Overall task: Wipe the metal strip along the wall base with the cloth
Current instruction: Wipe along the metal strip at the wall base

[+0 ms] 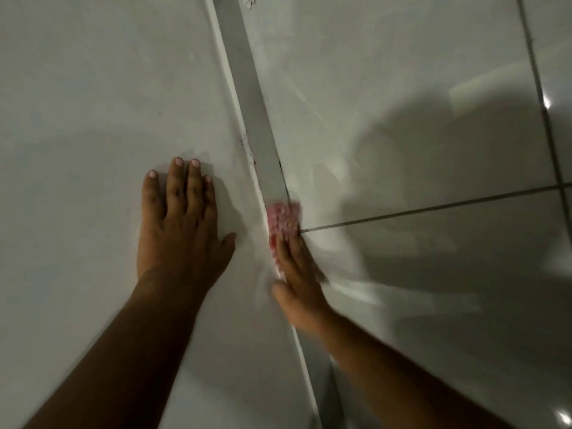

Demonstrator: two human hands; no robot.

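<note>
A grey metal strip [252, 88] runs from the top centre down to the bottom, between the pale wall on the left and the glossy floor tiles on the right. A red-and-white patterned cloth [283, 219] lies on the strip at mid-frame. My right hand [298, 283] presses flat on the near part of the cloth, fingers pointing up along the strip; hand and cloth are motion-blurred. My left hand [182, 224] rests flat on the wall [93, 119] with fingers spread, a little left of the strip, holding nothing.
Large glossy floor tiles [418, 103] with dark grout lines [433, 207] fill the right side, with shadows and light reflections on them. A white bead of sealant [235, 97] edges the strip on the wall side, with dark specks near mid-frame.
</note>
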